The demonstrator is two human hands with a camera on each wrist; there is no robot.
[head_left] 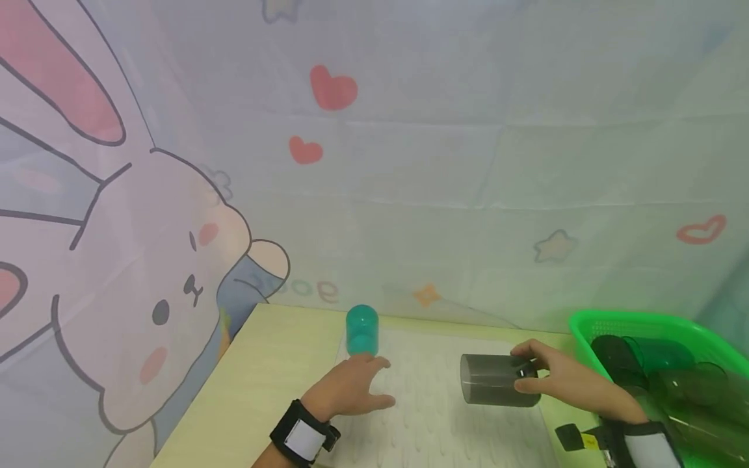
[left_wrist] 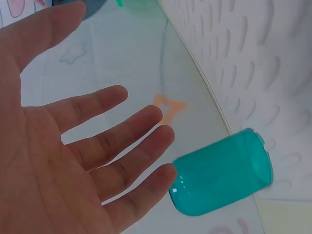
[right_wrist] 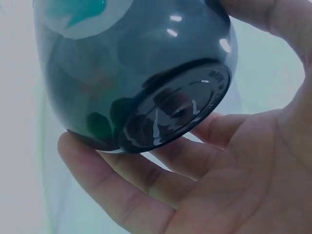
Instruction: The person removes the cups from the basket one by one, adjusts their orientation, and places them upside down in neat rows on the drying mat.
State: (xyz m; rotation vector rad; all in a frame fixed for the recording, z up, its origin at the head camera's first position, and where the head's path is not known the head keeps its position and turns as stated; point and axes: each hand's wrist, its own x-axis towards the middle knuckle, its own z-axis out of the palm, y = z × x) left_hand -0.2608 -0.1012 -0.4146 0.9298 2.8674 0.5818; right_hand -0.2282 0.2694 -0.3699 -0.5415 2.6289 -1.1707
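A teal plastic cup (head_left: 362, 331) stands upside down at the far edge of a white textured mat (head_left: 433, 416). Just in front of it my left hand (head_left: 351, 388) hovers with its fingers spread, holding nothing; the left wrist view shows the teal cup (left_wrist: 222, 179) just past the fingertips (left_wrist: 165, 173), apart from them. My right hand (head_left: 556, 377) grips a smoky grey cup (head_left: 497, 380) lying sideways above the mat, its mouth pointing left. In the right wrist view the grey cup (right_wrist: 136, 78) shows its base, with fingers (right_wrist: 122, 190) curled under it.
A green plastic basket (head_left: 591, 325) at the right holds several dark and green cups (head_left: 655, 370). The pale wooden table (head_left: 269, 364) ends at the left. A cartoon rabbit cloth (head_left: 146, 260) hangs behind and to the left.
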